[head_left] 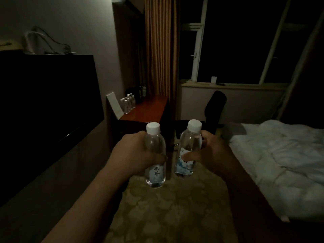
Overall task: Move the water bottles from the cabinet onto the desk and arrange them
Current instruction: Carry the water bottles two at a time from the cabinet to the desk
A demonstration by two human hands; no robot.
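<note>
My left hand [130, 151] grips a clear water bottle [155, 174] with a white cap and holds it upright over the carpet. My right hand [213, 151] grips a second clear water bottle [188, 137], tilted slightly, thumb across its label. Both bottles hang side by side in front of me. Ahead stands the reddish wooden desk [149, 109]. Several small capped water bottles [128, 102] stand in rows at the desk's back left, near the wall.
A white card [114, 105] leans on the wall beside the desk bottles. Dark bottles [140, 92] stand at the desk's far end. A black chair [215, 106] sits right of the desk, a white bed [280, 151] at right, a dark TV and cabinet [45, 102] at left.
</note>
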